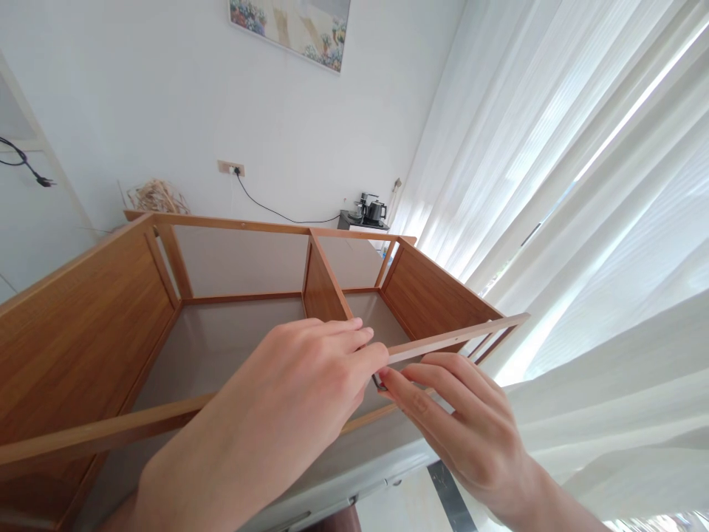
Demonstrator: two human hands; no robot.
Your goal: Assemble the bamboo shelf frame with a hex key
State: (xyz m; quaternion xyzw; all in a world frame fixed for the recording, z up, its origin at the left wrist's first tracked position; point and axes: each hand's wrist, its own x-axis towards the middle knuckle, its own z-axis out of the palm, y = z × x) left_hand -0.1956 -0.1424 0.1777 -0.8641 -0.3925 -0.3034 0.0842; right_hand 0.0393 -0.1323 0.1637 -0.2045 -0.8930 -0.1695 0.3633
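Observation:
A wooden cabinet frame (437, 342) with side panels and a middle divider (326, 284) stands before me. My left hand (299, 384) is closed over the front top rail, where the divider meets it, with the fingers gripping the wood. Just below and to the right, my right hand (465, 414) has its thumb and index finger pinched together on a hex key (378, 382). Only a short bent metal part of the key shows under the rail; the rest is hidden by my fingers.
A power cord runs from a wall socket (230, 168) to a small stand with a black kettle (377, 212). White curtains (587, 222) hang close on the right. Dry straw-like strands (158, 196) lie behind the frame's back left corner.

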